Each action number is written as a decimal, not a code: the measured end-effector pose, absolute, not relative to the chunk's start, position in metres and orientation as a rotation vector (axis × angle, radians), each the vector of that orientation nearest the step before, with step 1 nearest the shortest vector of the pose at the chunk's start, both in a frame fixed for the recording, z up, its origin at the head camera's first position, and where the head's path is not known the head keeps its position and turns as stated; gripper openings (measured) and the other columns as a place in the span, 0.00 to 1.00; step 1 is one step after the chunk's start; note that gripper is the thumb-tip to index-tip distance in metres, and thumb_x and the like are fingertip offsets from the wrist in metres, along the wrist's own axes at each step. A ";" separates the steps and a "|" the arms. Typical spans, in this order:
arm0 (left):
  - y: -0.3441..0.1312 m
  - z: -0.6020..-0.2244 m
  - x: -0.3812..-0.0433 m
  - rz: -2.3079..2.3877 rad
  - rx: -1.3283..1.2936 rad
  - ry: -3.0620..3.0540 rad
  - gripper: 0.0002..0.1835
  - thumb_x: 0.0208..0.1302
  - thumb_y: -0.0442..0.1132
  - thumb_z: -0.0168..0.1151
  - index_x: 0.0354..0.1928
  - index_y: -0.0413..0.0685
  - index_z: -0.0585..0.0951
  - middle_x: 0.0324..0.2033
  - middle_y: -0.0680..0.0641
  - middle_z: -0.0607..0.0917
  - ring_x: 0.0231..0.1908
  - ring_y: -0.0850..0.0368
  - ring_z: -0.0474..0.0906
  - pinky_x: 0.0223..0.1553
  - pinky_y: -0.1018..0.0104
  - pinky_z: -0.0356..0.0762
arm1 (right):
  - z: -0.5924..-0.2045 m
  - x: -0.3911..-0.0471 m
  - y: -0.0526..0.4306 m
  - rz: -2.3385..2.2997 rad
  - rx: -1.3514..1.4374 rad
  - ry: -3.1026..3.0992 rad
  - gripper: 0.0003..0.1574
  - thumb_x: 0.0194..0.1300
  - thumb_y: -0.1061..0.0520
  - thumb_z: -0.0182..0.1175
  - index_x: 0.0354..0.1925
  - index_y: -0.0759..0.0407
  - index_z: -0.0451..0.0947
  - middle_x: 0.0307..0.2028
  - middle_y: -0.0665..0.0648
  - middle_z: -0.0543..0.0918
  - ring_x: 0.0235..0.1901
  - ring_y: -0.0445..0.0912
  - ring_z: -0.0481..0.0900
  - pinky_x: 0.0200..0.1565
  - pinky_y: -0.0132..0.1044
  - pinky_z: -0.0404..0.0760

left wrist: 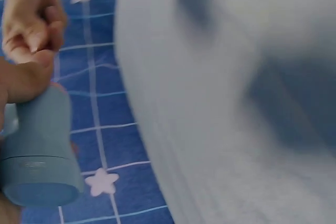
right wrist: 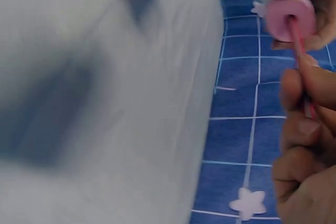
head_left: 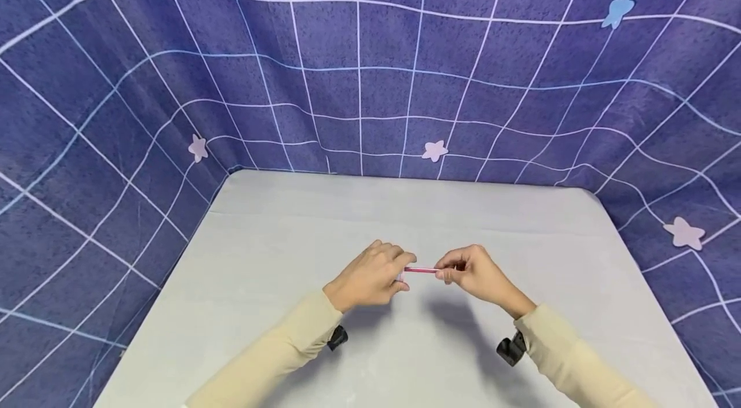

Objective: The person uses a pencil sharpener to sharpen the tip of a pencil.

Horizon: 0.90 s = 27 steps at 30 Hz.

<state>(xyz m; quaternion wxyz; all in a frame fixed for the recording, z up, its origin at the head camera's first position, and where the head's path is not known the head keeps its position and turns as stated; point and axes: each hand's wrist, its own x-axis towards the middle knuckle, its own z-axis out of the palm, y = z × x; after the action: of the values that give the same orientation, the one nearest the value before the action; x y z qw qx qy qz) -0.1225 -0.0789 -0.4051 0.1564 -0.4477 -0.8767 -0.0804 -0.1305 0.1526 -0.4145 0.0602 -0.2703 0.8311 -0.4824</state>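
My left hand (head_left: 372, 274) grips a blue, rounded pencil sharpener (left wrist: 39, 135), mostly hidden behind the fingers in the head view. Its pink end face (right wrist: 277, 20) has a dark hole in the middle and points toward my right hand. A red pencil (right wrist: 298, 43) runs straight into that hole. With thumb and fingers, my right hand (head_left: 476, 274) pinches the pencil's other end. Both hands are held over the white table, the pencil spanning the short gap between them.
The white-covered table (head_left: 278, 215) spreads beneath both hands, with their shadows on it. A blue curtain (head_left: 324, 92) with grid lines and stars hangs along its back and sides. A small black camera (head_left: 512, 350) is strapped under the right wrist, another (head_left: 337, 337) under the left.
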 end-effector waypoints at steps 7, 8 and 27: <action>-0.079 -0.418 -0.112 0.004 -1.258 -2.276 0.20 0.46 0.47 0.66 0.37 0.49 0.69 0.28 0.50 0.76 0.28 0.56 0.72 0.31 0.66 0.67 | -0.417 -0.139 0.155 -1.540 -0.503 1.956 0.07 0.56 0.61 0.59 0.28 0.66 0.80 0.15 0.54 0.76 0.09 0.35 0.59 0.12 0.25 0.55; -0.079 -0.418 -0.111 0.025 -1.259 -2.250 0.18 0.47 0.46 0.65 0.36 0.49 0.68 0.27 0.49 0.76 0.26 0.56 0.71 0.31 0.65 0.67 | -0.418 -0.140 0.156 -1.543 -0.463 1.887 0.07 0.56 0.61 0.58 0.28 0.64 0.80 0.14 0.52 0.75 0.09 0.35 0.57 0.12 0.25 0.54; -0.089 -0.395 -0.131 -0.190 -1.076 -2.325 0.34 0.44 0.55 0.67 0.49 0.38 0.73 0.43 0.45 0.80 0.43 0.53 0.76 0.47 0.63 0.71 | -0.401 -0.130 0.145 -1.547 -0.689 2.574 0.03 0.54 0.61 0.62 0.29 0.60 0.82 0.16 0.54 0.79 0.12 0.35 0.66 0.13 0.29 0.61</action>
<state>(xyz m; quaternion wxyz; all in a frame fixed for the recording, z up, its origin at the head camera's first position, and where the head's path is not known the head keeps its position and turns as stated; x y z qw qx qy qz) -0.1306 -0.0893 -0.3951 0.2824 -0.4018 -0.8682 -0.0711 -0.1303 0.1451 -0.4014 0.0301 -0.2236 0.8351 -0.5018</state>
